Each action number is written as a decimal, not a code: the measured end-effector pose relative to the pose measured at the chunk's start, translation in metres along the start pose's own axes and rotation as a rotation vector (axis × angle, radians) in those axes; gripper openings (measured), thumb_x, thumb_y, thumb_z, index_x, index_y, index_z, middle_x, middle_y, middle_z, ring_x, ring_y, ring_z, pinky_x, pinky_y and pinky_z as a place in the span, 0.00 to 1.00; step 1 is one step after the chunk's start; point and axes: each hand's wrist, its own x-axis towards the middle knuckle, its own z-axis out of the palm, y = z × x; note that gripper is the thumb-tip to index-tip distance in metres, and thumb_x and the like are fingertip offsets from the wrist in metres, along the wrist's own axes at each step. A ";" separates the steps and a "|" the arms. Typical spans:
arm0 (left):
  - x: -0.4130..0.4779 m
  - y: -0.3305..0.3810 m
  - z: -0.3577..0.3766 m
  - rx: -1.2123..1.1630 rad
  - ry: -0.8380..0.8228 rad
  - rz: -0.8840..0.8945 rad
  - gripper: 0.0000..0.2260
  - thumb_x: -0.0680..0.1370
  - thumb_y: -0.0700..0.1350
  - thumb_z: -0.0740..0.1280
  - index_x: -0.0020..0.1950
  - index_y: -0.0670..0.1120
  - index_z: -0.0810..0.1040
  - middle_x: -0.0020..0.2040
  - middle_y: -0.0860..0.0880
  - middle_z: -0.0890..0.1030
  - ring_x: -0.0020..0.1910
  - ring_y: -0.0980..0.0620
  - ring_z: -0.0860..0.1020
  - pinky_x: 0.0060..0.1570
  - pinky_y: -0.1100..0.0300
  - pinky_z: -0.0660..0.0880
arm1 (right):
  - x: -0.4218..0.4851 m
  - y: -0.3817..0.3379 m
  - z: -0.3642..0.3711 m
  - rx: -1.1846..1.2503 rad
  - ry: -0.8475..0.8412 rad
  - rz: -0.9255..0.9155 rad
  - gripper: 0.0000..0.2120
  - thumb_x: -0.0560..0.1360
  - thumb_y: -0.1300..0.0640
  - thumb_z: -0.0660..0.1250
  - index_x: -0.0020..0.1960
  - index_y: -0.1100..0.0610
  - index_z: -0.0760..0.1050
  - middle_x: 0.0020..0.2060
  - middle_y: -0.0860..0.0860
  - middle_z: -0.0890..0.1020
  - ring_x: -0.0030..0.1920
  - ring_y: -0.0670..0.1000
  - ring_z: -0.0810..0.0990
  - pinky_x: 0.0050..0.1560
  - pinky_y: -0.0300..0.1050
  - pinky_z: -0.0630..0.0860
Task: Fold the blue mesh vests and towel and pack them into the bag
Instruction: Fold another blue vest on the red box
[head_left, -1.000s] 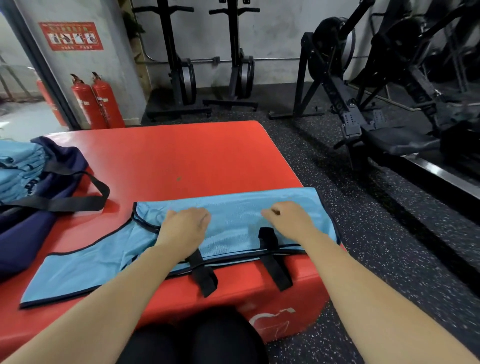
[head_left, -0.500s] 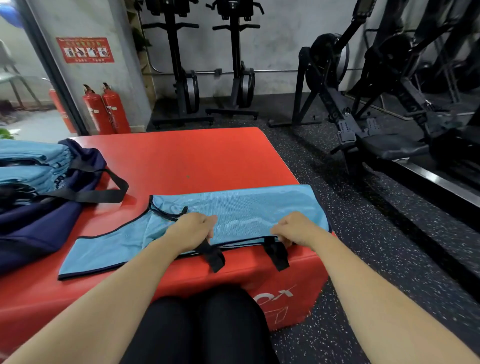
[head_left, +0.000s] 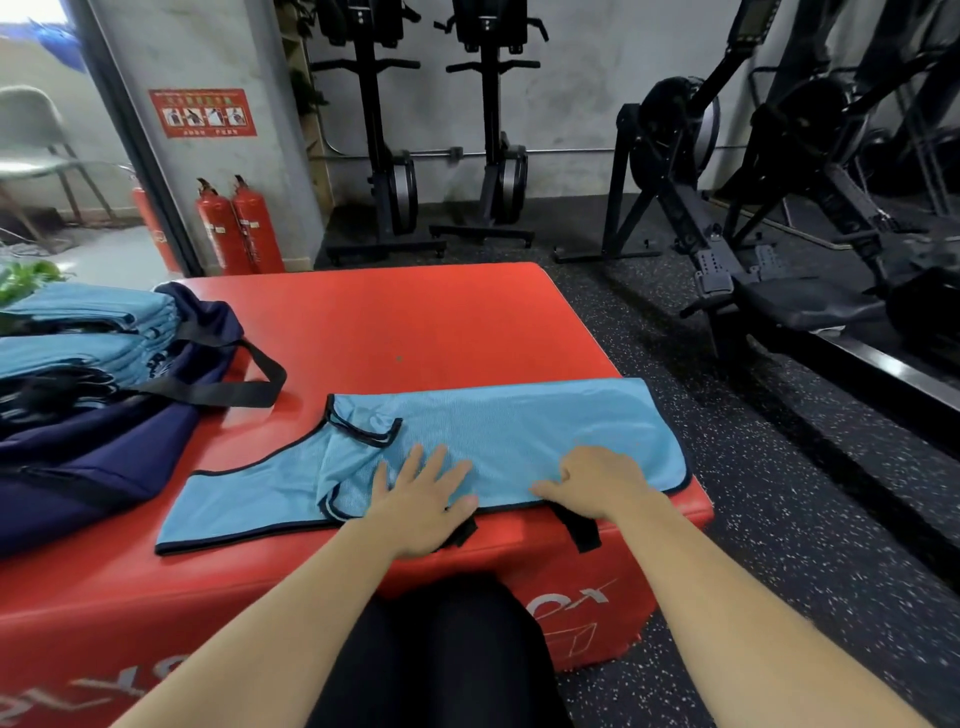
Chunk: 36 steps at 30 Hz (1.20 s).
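The left hand is pressing flat on the blue vest at the red box front edge; the right hand is curling beside it, grip unclear.

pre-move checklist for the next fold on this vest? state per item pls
1. Vest lies on the red box: ok, but its near edge runs along the box's front edge and the black straps hang over.
2. Left hand flat on the vest, fingers spread: ok.
3. Right hand has a grip on the fabric: cannot tell; its fingers are curled on the vest, and any pinch is hidden.
4. Fabric smooth: not ok; it is bunched at the neck opening.
5. Bag open, with folded vests stacked in it: ok.
6. Room left in the bag: cannot tell.
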 end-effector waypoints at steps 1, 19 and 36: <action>0.001 -0.001 0.005 0.034 -0.005 -0.007 0.26 0.82 0.64 0.46 0.79 0.62 0.43 0.80 0.54 0.39 0.78 0.48 0.34 0.73 0.38 0.35 | 0.000 0.000 0.004 -0.021 -0.037 -0.007 0.26 0.74 0.32 0.58 0.32 0.53 0.62 0.35 0.48 0.70 0.45 0.54 0.72 0.46 0.47 0.67; -0.001 -0.052 -0.025 0.167 0.475 -0.073 0.24 0.77 0.44 0.62 0.73 0.52 0.65 0.70 0.51 0.67 0.68 0.47 0.64 0.62 0.54 0.61 | 0.035 -0.130 -0.001 0.272 0.082 -0.163 0.17 0.80 0.56 0.59 0.69 0.52 0.70 0.65 0.51 0.75 0.67 0.54 0.69 0.64 0.48 0.68; -0.033 -0.225 -0.096 -0.149 0.077 -0.222 0.18 0.72 0.38 0.60 0.30 0.60 0.75 0.45 0.53 0.75 0.57 0.43 0.73 0.58 0.48 0.67 | 0.047 -0.186 0.002 0.093 0.048 -0.041 0.15 0.77 0.57 0.59 0.63 0.51 0.74 0.62 0.54 0.72 0.64 0.57 0.70 0.62 0.50 0.67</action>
